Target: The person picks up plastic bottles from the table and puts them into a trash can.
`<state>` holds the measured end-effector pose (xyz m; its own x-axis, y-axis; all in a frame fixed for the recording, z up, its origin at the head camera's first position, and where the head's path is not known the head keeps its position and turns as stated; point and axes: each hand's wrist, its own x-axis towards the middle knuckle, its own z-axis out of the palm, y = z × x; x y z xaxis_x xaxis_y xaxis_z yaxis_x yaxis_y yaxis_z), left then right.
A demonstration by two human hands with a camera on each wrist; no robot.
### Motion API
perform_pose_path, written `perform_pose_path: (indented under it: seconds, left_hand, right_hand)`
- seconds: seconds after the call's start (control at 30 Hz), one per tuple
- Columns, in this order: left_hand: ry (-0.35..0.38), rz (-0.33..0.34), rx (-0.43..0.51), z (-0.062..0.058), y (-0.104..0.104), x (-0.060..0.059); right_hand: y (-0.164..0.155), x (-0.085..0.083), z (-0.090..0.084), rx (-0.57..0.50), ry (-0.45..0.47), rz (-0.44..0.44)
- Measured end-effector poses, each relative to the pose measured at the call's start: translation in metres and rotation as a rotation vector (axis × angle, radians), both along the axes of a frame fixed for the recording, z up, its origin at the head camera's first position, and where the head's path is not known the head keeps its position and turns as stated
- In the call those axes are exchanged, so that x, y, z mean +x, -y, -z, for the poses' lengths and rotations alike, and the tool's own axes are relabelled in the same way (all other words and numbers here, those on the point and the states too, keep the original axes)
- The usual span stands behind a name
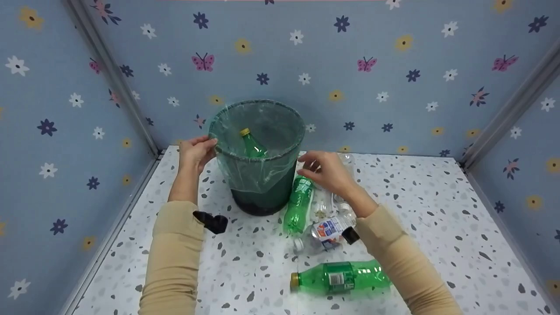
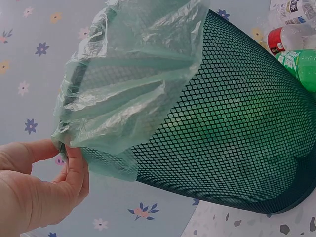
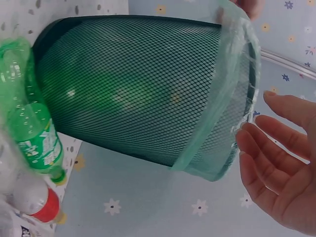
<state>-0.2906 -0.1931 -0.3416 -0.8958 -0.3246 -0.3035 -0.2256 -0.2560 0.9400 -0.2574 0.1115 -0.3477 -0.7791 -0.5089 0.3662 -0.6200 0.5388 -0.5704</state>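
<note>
A dark green mesh bin (image 1: pixel 262 192) lined with a pale green plastic bag (image 1: pixel 258 173) stands at the back of the table. A green bottle (image 1: pixel 251 143) with a yellow cap stands inside it. My left hand (image 1: pixel 205 144) pinches the bin's rim and liner on the left side; the left wrist view shows thumb and fingers (image 2: pixel 74 163) closed on the bag's edge (image 2: pixel 94 148). My right hand (image 1: pixel 313 166) hovers with relaxed, straight fingers just right of the bin, holding nothing. In the right wrist view its palm (image 3: pixel 281 168) faces the bin's rim (image 3: pixel 232 123) without touching it.
A green bottle (image 1: pixel 299 203) lies against the bin's right foot. Clear bottles (image 1: pixel 328 231) lie under my right forearm, one with a red cap (image 3: pixel 38 201). Another green bottle (image 1: pixel 339 276) lies near the front. Flowered walls (image 1: pixel 393 65) close in three sides.
</note>
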Motion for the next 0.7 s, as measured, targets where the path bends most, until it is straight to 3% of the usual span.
perform_pose_path:
  seconds: [0.23,0.7]
  left_hand:
    - [-0.010,0.006,-0.013,0.002,0.000,0.001]
    - [-0.014,0.012,-0.002,0.001,0.000,0.001]
  right_hand:
    - [-0.022,0.019,0.028,0.075,-0.025,-0.031]
    - [-0.068,0.070,0.078,0.290,0.010,0.018]
